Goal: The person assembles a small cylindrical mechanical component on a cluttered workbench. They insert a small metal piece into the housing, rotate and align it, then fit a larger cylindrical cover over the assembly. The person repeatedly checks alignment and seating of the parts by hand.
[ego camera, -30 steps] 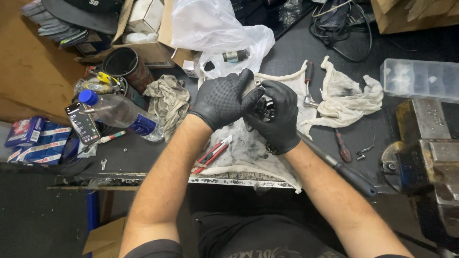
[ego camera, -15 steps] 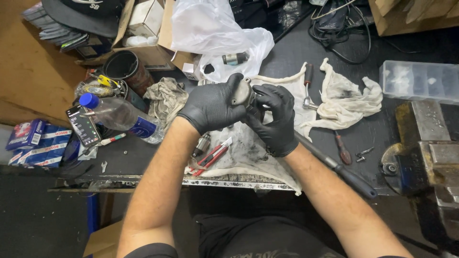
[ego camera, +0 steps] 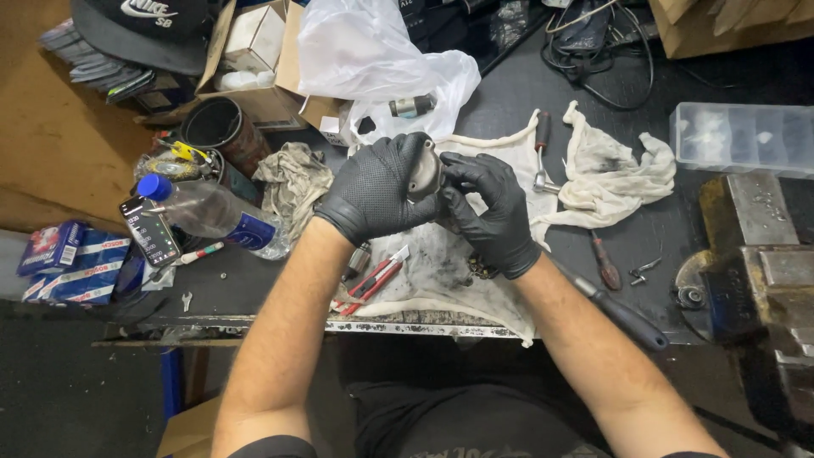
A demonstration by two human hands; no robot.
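Gripping a small grey metal part (ego camera: 423,174) at the centre of the frame, just above a stained white cloth (ego camera: 441,271) lying on the dark workbench (ego camera: 509,93). Wrapping the black-gloved left hand (ego camera: 379,191) around the part's left side, fingers curled and closed on it. Pressing the black-gloved right hand (ego camera: 492,212) against its right side, fingertips bent in toward the metal. Lying below the hands on the cloth, a red-handled tool (ego camera: 373,280). Resting at left, a plastic bottle with a blue cap (ego camera: 203,212); at right, a crumpled white rag (ego camera: 610,174), a screwdriver (ego camera: 604,263) and a vise (ego camera: 755,254).
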